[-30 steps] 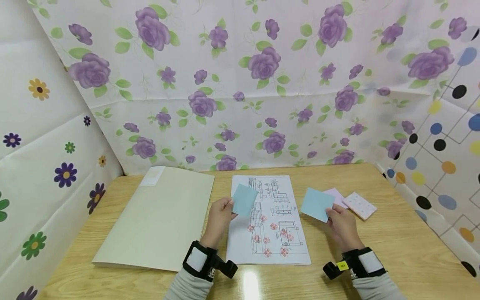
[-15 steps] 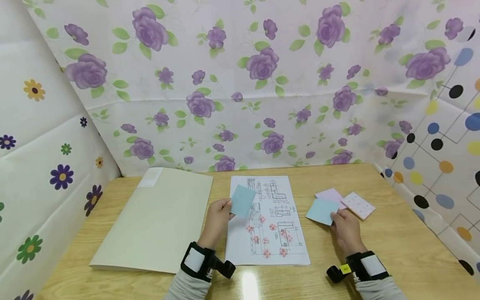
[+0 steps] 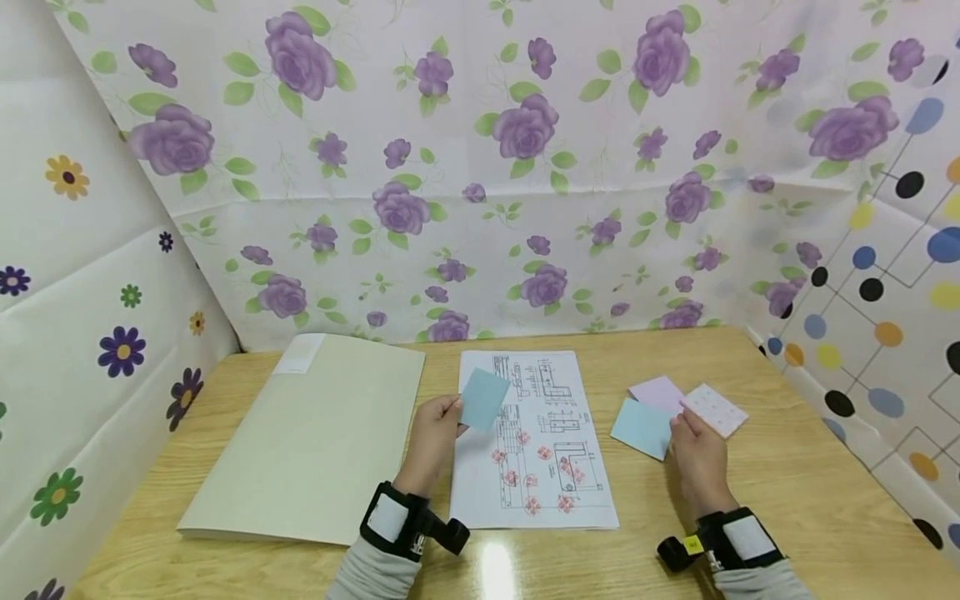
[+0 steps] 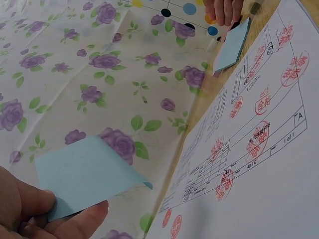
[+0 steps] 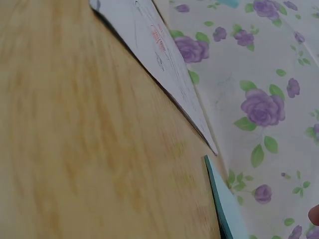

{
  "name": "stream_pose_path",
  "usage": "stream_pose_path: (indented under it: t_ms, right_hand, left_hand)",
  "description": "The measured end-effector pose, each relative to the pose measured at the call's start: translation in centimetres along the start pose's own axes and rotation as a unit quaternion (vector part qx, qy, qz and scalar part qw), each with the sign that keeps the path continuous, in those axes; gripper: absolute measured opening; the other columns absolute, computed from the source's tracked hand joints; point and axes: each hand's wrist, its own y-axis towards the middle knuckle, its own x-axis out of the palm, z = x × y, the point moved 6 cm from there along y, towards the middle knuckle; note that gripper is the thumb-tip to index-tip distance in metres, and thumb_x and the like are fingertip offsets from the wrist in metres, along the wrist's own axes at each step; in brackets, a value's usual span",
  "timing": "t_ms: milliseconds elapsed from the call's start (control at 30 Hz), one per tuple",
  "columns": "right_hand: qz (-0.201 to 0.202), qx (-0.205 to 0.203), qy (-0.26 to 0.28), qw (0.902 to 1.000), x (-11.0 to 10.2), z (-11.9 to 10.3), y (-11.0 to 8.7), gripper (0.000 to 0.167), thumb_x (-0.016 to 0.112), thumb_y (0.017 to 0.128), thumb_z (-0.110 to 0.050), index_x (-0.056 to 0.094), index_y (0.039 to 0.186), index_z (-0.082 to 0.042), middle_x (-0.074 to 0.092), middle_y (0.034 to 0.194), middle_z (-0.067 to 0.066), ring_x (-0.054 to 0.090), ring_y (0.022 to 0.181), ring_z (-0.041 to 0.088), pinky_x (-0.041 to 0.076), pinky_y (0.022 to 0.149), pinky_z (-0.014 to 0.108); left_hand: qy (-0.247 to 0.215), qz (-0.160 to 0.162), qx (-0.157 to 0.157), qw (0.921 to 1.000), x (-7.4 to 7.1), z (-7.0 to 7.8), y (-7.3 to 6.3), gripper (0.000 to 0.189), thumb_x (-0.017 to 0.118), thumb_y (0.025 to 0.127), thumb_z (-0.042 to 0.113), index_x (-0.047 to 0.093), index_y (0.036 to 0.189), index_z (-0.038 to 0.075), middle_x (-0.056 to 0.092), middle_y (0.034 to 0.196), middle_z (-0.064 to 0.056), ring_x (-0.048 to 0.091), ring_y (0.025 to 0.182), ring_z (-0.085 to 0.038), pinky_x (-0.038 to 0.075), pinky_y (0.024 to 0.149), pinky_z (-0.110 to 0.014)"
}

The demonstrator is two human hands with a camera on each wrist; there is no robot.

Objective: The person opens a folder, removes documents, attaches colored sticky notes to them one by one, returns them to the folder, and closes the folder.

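Observation:
My left hand (image 3: 435, 442) pinches a light blue sticky note (image 3: 483, 400) between thumb and fingers, held up over the left part of a printed drawing sheet (image 3: 540, 492). In the left wrist view the note's far corner (image 4: 148, 185) curls. A thicker light blue sticky-note pad (image 3: 639, 427) lies on the table right of the sheet, overlapping a lilac pad (image 3: 658, 392). My right hand (image 3: 699, 462) is at the blue pad's right edge, fingertips close to a white patterned pad (image 3: 716, 408). Only one of its fingertips (image 5: 314, 215) shows in the right wrist view.
A large cream folder (image 3: 315, 442) with a white label lies on the left of the wooden table (image 3: 810, 492). The drawing sheet, with red stamp marks, lies between folder and pads. Floral sheeting (image 3: 480, 167) stands along the back, and patterned sheeting lines both sides.
My right hand has lowered the blue pad from above the table onto it, let go, and shifted slightly right. The left hand still holds its note in nearly the same place.

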Motion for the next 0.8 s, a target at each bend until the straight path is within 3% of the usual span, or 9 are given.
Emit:
stream_pose_path:
  t_ms: [300,400,467,567,700,800]
  right_hand:
    - [-0.048,-0.018,-0.015,0.9985,1.6,-1.1,-0.8,0.056,0.037,0.109,-0.018,0.024,0.157,0.01,0.026,0.163,0.029,0.027,0.154,0.038,0.029,0.125,0.045]
    - [-0.069,-0.019,-0.001,0.9975,2.4,-1.7,-1.2,0.056,0.039,0.11,-0.019,0.026,0.156,0.009,0.029,0.163,0.028,0.031,0.153,0.036,0.039,0.118,0.028]
    - [-0.08,-0.017,0.017,0.9965,3.3,-2.1,-1.4,0.054,0.041,0.109,-0.017,0.03,0.155,0.009,0.032,0.162,0.027,0.036,0.15,0.033,0.046,0.106,0.015]
    - [-0.114,-0.013,0.04,0.9927,4.8,-2.7,-1.7,0.052,0.041,0.11,-0.016,0.033,0.155,0.008,0.036,0.16,0.027,0.045,0.144,0.022,0.047,0.093,0.004]
    - [-0.177,-0.027,0.037,0.9832,7.2,-3.5,-2.2,0.051,0.041,0.111,-0.017,0.034,0.154,0.008,0.039,0.159,0.027,0.048,0.143,0.021,0.05,0.102,0.013]
    - [-0.227,-0.034,0.043,0.9724,9.0,-4.1,-2.6,0.051,0.041,0.111,-0.019,0.034,0.154,0.009,0.04,0.158,0.029,0.043,0.147,0.033,0.049,0.108,0.022]
  left_hand:
    - [0.018,0.011,-0.001,0.9998,-0.4,0.1,0.1,0.033,0.044,0.107,0.004,0.062,0.126,-0.017,0.062,0.132,-0.034,0.065,0.122,-0.042,0.059,0.095,-0.042]
    - [0.018,0.011,0.009,0.9997,-0.5,0.1,0.2,0.033,0.044,0.107,0.003,0.061,0.126,-0.017,0.061,0.133,-0.035,0.063,0.124,-0.045,0.058,0.097,-0.044]
    - [0.018,0.011,0.021,0.9995,-0.5,0.1,0.3,0.032,0.045,0.106,0.002,0.062,0.125,-0.018,0.061,0.132,-0.036,0.063,0.124,-0.045,0.057,0.099,-0.046]
    - [0.032,0.016,0.052,0.998,-0.6,0.2,0.3,0.031,0.047,0.105,0.001,0.063,0.124,-0.017,0.063,0.129,-0.035,0.064,0.122,-0.045,0.057,0.098,-0.048]
    - [0.067,0.027,0.094,0.993,-0.8,0.6,0.4,0.028,0.051,0.104,0.001,0.066,0.121,-0.016,0.067,0.123,-0.033,0.068,0.116,-0.044,0.06,0.094,-0.049]
    - [0.084,0.033,0.11,0.9898,-0.9,0.8,0.4,0.027,0.053,0.103,0.001,0.068,0.119,-0.014,0.07,0.119,-0.031,0.07,0.111,-0.041,0.061,0.09,-0.049]
